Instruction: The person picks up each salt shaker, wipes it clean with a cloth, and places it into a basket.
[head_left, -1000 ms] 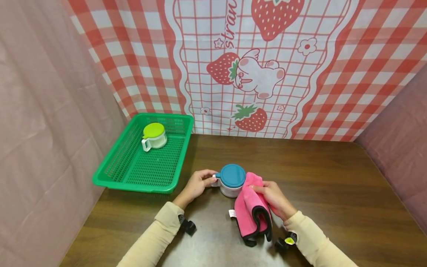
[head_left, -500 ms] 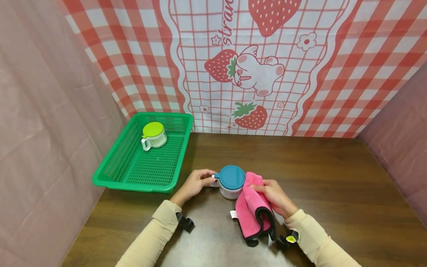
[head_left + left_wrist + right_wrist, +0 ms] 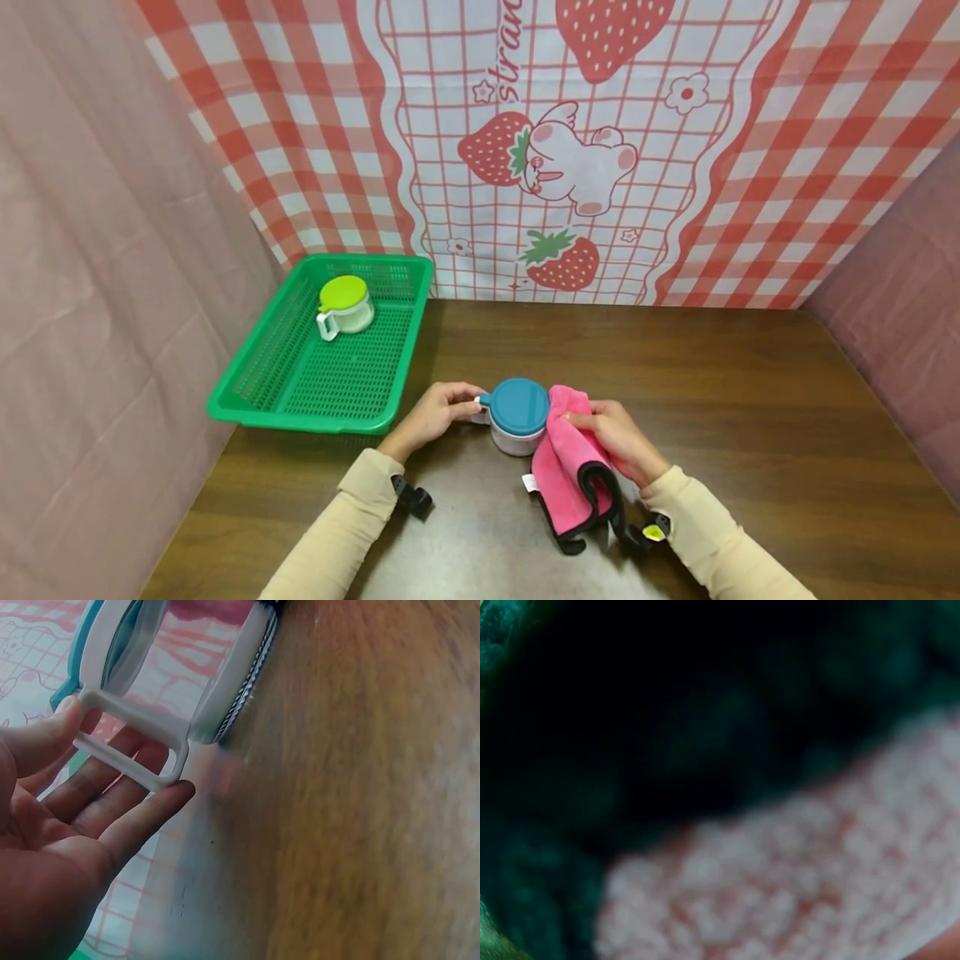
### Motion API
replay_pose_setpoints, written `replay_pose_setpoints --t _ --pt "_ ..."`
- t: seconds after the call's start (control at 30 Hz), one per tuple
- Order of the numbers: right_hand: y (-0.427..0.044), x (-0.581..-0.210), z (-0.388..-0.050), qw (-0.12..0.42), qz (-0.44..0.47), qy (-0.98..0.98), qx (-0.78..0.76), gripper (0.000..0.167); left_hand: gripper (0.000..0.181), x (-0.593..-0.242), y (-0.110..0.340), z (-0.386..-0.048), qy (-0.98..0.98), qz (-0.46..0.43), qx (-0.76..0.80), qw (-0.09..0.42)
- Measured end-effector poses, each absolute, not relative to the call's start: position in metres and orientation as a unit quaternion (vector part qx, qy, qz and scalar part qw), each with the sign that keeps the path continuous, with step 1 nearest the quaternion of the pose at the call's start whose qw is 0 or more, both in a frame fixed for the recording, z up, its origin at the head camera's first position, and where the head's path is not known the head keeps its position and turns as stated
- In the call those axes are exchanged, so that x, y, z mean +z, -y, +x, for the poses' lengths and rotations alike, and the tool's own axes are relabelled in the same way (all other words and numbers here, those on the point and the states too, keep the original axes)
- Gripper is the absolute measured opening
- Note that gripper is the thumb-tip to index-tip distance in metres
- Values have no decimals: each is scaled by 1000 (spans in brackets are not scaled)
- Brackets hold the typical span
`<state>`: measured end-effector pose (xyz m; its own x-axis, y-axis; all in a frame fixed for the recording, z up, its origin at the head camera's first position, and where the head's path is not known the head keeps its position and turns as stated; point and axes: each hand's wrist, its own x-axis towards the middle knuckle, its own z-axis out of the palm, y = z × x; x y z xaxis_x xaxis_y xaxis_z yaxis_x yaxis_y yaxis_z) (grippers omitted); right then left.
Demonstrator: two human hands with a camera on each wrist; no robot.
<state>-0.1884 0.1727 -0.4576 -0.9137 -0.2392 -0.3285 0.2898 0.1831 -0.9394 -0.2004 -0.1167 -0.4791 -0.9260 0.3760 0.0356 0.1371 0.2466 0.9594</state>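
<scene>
A clear seasoning jar with a blue lid (image 3: pixel 519 407) is in the middle of the table, in the head view. My left hand (image 3: pixel 435 415) holds its white handle (image 3: pixel 139 716), the thumb near the top and fingers behind and under it in the left wrist view. On the jar's other side, my right hand (image 3: pixel 618 437) grips a bunched pink cloth (image 3: pixel 562 475) with black edging. The cloth's upper part lies against the jar wall. Whether the jar's base touches the table cannot be told. Blurred cloth (image 3: pixel 795 877) fills the right wrist view and hides the fingers.
A green plastic basket (image 3: pixel 408 350) stands at the left of the wooden table (image 3: pixel 712 400). Inside it sits a similar jar with a lime-green lid (image 3: pixel 343 293). A checked strawberry curtain (image 3: pixel 555 167) hangs along the back edge, with pink drapes at both sides.
The blue-lidded jar has shifted slightly toward me, its lid tilting a little. The pink cloth's lower part has swung slightly right. Both hands keep their grip.
</scene>
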Motion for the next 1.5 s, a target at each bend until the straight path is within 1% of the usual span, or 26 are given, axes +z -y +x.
replay_pose_setpoints --t 0.23,0.53,0.87,0.97,1.1,1.27,1.5 --pt "-172 -455 -189 213 14 -741 -637 17 26 -479 122 -200 -780 176 589 119" --pt "-171 -453 -190 227 2 -742 -630 23 25 -478 126 -199 -789 194 571 116" --pt "-168 -452 -193 216 -7 -765 -606 18 25 -480 128 -202 -794 219 556 111" --pt "-169 -451 -193 222 -10 -767 -601 19 25 -481 128 -203 -793 223 556 115" --pt "-169 -448 -195 229 -20 -773 -591 22 25 -480 128 -203 -783 224 566 131" --pt "-170 -450 -197 226 -34 -781 -581 20 26 -479 128 -203 -770 222 578 154" --pt "-167 -450 -202 220 -39 -802 -554 21 26 -479 129 -203 -773 237 569 150"
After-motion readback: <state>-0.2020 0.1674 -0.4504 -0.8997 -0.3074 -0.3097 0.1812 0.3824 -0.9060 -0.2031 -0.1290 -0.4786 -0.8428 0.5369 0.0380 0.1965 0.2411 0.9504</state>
